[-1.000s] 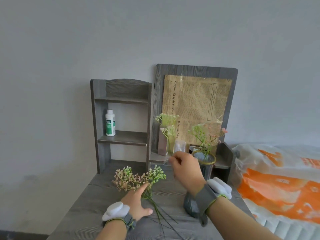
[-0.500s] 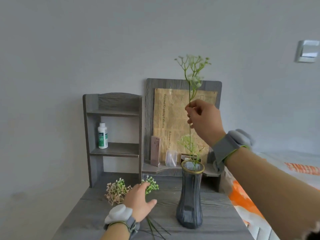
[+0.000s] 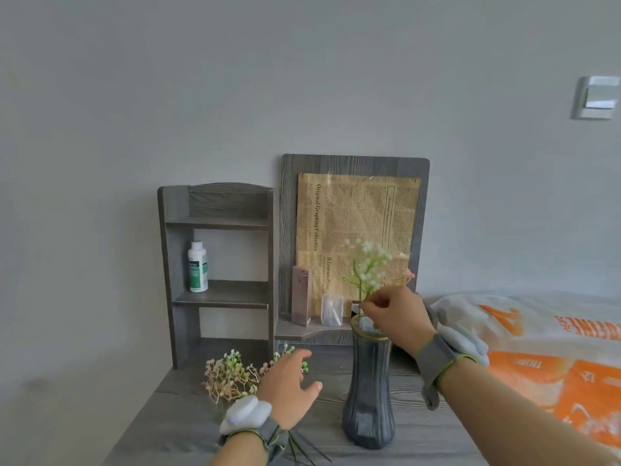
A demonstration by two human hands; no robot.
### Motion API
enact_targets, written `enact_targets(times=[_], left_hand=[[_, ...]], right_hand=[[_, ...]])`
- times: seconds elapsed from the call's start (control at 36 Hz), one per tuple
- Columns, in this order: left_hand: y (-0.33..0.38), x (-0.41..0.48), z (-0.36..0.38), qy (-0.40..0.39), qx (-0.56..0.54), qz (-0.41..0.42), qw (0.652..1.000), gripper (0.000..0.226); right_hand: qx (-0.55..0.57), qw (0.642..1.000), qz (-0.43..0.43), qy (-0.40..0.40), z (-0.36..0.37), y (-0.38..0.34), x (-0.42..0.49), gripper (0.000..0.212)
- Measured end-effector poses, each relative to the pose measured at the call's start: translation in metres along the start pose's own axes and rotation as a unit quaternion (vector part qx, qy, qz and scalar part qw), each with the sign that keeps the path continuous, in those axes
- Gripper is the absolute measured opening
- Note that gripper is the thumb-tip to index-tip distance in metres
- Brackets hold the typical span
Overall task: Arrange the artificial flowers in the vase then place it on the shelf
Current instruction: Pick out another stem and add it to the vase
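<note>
Head view: your right grip is pinched on a sprig, fingers clamped on the stem right at the vase mouth. The vase stands upright on the surface, near the front, well short of the shelf. Your left grip is spread flat, fingers apart, over the loose sprigs; nothing is clamped in it.

Risks, as I judge them:
- The vase is tall w/ a narrow waist, and your right wrist is just beside the rim. A sideways tug while seating the stem could tip it, prob. toward the bed.
- The sprig heads are bushy and the stems thin. Let go too early and one may flop out over the rim.
- The loose pile looks tangled, so pulling one stem could drag the rest off the surface.
- The shelf tiers look low for vase + flowers. The heads could catch on the board above and knock the bottle.

Count:
- Vase x1.
- Shelf unit x1, w/ 2 tiers, plus a low ledge beside it.
- Bottle x1, box x1 and clear case x1.
- Sprigs at the vase: at least 2 (one white-green, one pink); exact no. can't tell.
- Loose sprigs: several, too tangled to count.
</note>
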State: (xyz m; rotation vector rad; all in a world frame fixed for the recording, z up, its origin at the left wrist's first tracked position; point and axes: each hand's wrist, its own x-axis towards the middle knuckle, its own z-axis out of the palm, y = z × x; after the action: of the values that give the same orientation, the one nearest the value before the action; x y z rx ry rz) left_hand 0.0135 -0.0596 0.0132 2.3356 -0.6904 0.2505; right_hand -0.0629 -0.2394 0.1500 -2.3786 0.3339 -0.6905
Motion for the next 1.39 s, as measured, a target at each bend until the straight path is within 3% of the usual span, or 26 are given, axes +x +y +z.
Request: enact_targets(times=[0.22, 0.44, 0.53, 0.81, 1.0, 1.25, 1.39], left_hand=[[-0.003, 0.004, 0.003, -0.001, -0.002, 0.000, 1.000, 0.055], [0.005, 0.011, 0.007, 0.007, 0.000, 0.013, 1.000, 0.050], [0.009, 0.012, 0.008, 0.007, -0.002, 0.016, 1.000, 0.048], [0.017, 0.015, 0.012, -0.005, -0.015, 0.027, 1.000, 0.046], [0.019, 0.012, 0.015, -0.006, -0.006, 0.027, 1.000, 0.042], [0.019, 0.006, 0.013, -0.033, 0.010, 0.017, 0.999, 0.042], [0.021, 0.004, 0.010, -0.040, 0.011, 0.012, 0.999, 0.042]], right_hand=[[0.015, 1.000, 0.002, 0.003, 0.008, 0.000, 0.002, 0.010], [-0.011, 1.000, -0.005, 0.011, 0.017, 0.001, 0.005, 0.026], [-0.044, 0.999, -0.005, 0.008, 0.021, 0.005, 0.007, 0.013], [-0.088, 0.995, -0.040, 0.029, 0.007, 0.001, 0.012, 0.011], [-0.189, 0.982, -0.015, -0.001, 0.009, -0.002, 0.005, 0.024], [-0.153, 0.988, -0.003, -0.003, 0.012, 0.000, 0.002, 0.012], [-0.137, 0.991, -0.005, -0.002, 0.009, -0.001, 0.002, 0.019]])
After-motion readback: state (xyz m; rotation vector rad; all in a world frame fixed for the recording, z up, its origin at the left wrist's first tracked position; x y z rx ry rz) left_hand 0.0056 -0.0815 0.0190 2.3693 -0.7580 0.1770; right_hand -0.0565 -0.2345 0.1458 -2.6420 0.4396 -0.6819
